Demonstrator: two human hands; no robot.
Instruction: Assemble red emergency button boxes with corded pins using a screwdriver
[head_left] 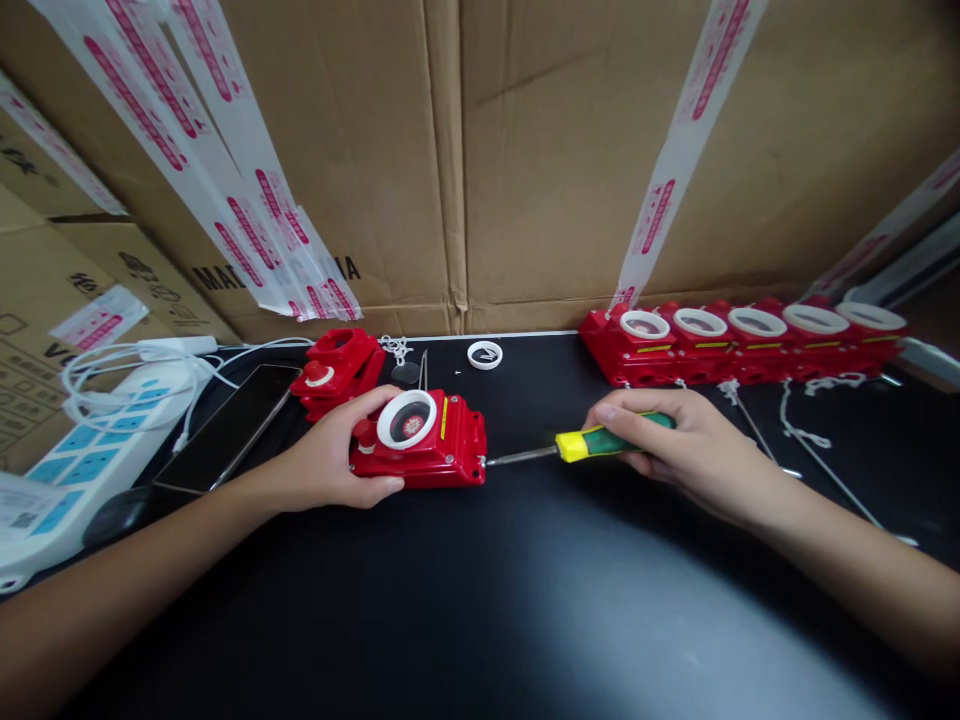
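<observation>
My left hand (337, 455) is closed round the left end of a red alarm call point box (439, 462), which has a white ring on its face and a round red knob. The box rests on the black table (480, 610). In my right hand (675, 440) is a screwdriver (592, 442) with a green and yellow handle. Its shaft lies nearly level, and the tip meets a small metal fitting on the box's right end. Behind my left hand sits a red housing part (337, 365) with a white-ringed button.
Several similar red boxes (701, 350) stand in a row at the back right, with white cords and thin metal rods (847, 490) before them. A white ring (485, 355) lies at the back. On the left are a phone (232, 425) and a power strip (112, 440). Cardboard boxes (540, 160) form a wall behind.
</observation>
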